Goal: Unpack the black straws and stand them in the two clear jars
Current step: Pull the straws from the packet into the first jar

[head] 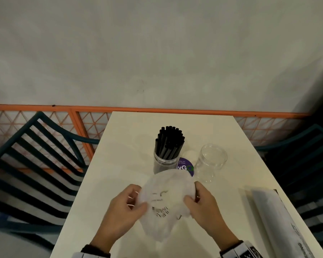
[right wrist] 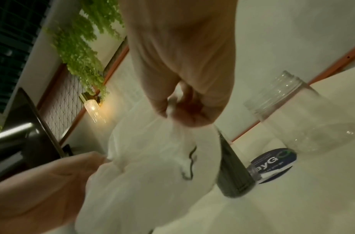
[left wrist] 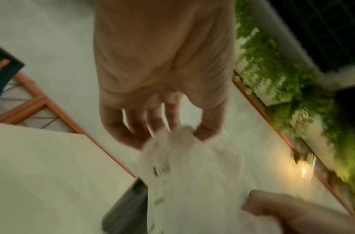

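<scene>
A clear jar (head: 165, 162) stands mid-table, packed with upright black straws (head: 169, 141); in the right wrist view the same jar (right wrist: 231, 172) shows dark behind the plastic. To its right stands a second clear jar (head: 211, 162), empty, also seen as the jar (right wrist: 296, 114). In front of both, my two hands hold a crumpled, empty clear plastic wrapper (head: 166, 203) above the table. My left hand (head: 131, 203) pinches its left side, with the wrapper (left wrist: 184, 158) bunched at the fingertips. My right hand (head: 196, 200) grips its right side, and the wrapper (right wrist: 152, 166) hangs below.
The cream table (head: 231, 138) carries a round purple sticker (head: 186, 167) between the jars and a white lid (head: 190, 155) behind it. A long plastic pack (head: 276, 220) lies at the near right edge. Dark slatted chairs (head: 35, 155) flank the table; a wall stands behind.
</scene>
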`<action>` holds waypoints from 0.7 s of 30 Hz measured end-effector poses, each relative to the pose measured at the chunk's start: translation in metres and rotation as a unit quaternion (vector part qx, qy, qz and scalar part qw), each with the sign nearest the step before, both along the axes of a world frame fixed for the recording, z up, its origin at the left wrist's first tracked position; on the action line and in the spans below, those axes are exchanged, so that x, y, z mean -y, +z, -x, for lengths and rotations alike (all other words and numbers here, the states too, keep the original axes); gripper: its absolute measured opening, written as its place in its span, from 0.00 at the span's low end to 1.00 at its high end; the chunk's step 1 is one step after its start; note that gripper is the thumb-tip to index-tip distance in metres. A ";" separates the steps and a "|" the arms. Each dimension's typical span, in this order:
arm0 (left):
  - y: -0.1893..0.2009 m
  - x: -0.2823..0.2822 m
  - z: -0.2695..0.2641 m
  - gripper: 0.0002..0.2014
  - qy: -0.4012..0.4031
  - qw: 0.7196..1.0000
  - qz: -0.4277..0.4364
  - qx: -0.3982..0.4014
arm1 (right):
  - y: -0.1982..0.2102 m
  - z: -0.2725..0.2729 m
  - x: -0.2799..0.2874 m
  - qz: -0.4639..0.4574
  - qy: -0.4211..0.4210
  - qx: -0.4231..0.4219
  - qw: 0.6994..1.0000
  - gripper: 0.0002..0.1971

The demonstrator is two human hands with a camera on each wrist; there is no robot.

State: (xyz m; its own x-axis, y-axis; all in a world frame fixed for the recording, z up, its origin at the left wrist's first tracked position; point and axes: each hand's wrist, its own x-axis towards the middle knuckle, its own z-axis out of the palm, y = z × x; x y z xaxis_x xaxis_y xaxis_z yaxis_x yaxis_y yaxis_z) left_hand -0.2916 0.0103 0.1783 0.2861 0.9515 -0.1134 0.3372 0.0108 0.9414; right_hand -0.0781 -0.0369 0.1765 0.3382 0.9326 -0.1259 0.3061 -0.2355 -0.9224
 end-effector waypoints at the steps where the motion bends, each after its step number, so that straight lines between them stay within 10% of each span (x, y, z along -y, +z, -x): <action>1: -0.004 -0.001 0.006 0.08 0.047 0.996 -0.049 -0.051 | -0.004 -0.001 0.001 -0.021 -0.030 0.053 0.998 0.15; 6: -0.021 0.001 0.028 0.09 0.183 0.935 -0.202 -0.225 | -0.023 0.001 0.013 0.016 -0.020 0.168 0.985 0.21; 12: -0.034 0.003 0.036 0.08 0.141 0.988 0.045 -0.045 | -0.028 0.003 0.025 0.075 0.091 -0.237 0.964 0.06; 17: -0.034 0.005 0.042 0.11 0.045 0.956 0.217 0.194 | -0.027 0.010 0.025 0.068 0.056 -0.246 0.965 0.02; 21: -0.030 0.004 0.044 0.21 -0.024 0.977 0.179 0.117 | -0.034 0.020 0.023 0.087 0.053 -0.167 0.981 0.05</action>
